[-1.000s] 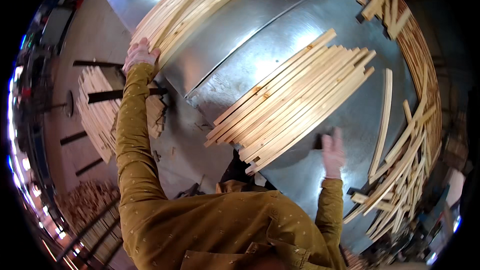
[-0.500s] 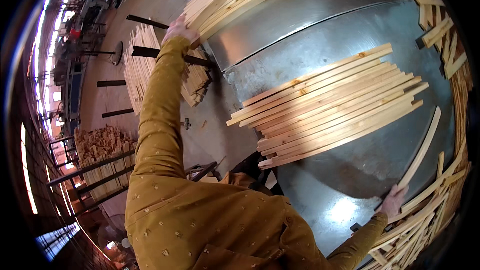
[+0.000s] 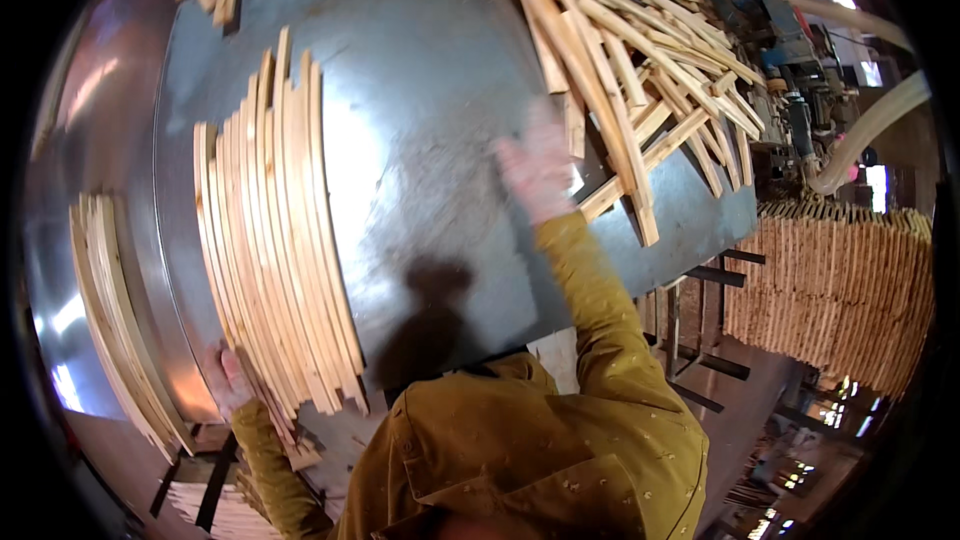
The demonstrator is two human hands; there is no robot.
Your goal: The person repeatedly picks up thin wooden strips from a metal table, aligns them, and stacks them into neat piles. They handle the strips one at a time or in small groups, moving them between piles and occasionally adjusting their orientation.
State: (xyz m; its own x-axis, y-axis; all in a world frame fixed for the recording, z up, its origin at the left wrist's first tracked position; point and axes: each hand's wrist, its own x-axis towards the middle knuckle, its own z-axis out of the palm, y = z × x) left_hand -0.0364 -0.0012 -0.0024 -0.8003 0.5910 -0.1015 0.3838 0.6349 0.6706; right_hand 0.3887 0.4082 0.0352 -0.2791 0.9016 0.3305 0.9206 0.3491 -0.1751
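Worktop: grey sheet-metal worktop (image 3: 430,140), shiny and scuffed.
Left side: neat row of long pale wooden slats (image 3: 275,230).
Far right: loose heap of pale wooden slats (image 3: 630,50).

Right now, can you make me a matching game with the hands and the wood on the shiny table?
Things:
1. left hand
2. right hand
3. neat row of slats
4. jumbled pile of sticks

Places:
A. far right part of the metal table
B. at the near end of the neat row
C. lying side by side on the table's left part
D. raised, blurred, beside the jumbled pile

Pairs: 1-B, 2-D, 3-C, 4-A
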